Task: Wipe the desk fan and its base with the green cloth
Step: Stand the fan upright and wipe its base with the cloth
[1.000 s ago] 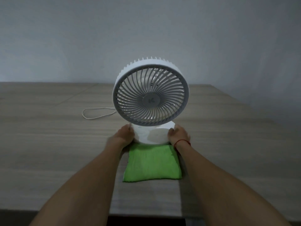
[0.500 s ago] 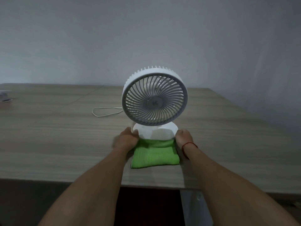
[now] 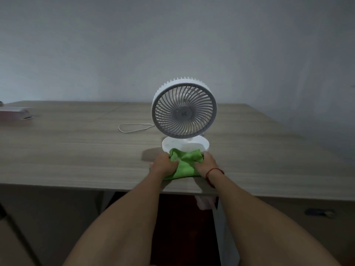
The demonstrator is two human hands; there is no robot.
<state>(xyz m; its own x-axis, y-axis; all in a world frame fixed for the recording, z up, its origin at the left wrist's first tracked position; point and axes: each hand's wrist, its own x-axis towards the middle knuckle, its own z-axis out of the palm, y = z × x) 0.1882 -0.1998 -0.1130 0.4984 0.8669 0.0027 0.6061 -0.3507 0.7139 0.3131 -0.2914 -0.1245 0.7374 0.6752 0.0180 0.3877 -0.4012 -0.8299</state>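
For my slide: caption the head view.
Left hand and right hand grip bunched green cloth at base of desk fan.

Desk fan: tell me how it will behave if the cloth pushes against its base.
Probably top-heavy: the wide fan head sits high above a smaller round base, so a high push may tip it. Likely light plastic, so it may slide on the smooth desk as the green cloth presses in. The grille ribs look thin and may flex.

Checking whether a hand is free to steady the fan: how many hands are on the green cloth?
2. The left hand grips the green cloth at its left side, the right hand at its right side, both just in front of the fan base. Neither is hidden.
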